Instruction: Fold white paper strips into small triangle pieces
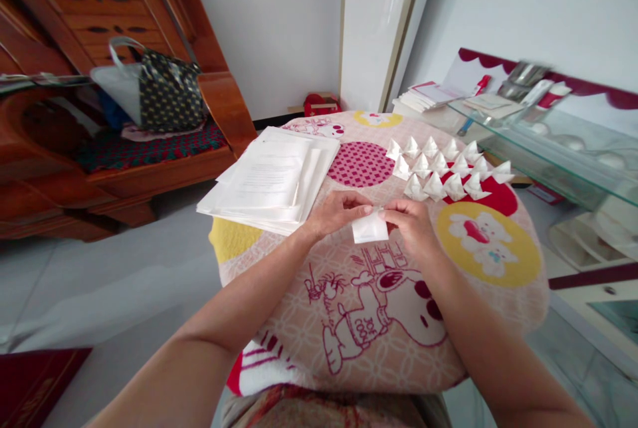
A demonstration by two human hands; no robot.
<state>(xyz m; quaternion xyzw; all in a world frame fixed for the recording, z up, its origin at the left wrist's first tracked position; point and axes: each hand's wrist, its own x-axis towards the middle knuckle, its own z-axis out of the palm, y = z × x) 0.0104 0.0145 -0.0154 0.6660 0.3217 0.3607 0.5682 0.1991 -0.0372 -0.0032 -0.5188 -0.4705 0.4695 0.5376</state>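
Wooden bench (219,106): far left, carved back, dark red-brown finish.
Bag (172,92): one, dark with a light repeated pattern, upright on the bench's checked cushion (154,149).
Paper stack (269,179): white sheets, loosely squared, edges fanned; on the far left part of the tablecloth (304,335); print visible on the top sheet.
Left hand (339,212): fingers curled, nearly closed, thumb and fingers pinching the folded sheet (369,230) by its upper left part.
Folded sheet: one small white rectangle, between both hands, above the tablecloth and just right of the paper stack; its lower edge faces the wearer.
Right hand (409,218): fingers bent inward, nearly closed, thumb and fingertips gripping the folded sheet at its upper right corner.
Paper shapes (434,187): white, folded, each with a raised point; three rows, standing on the tablecloth beyond the right hand.
Glass shelf (533,142): far right, beside the table; metal containers (523,79) and a red-and-white cup (553,96) along its back.
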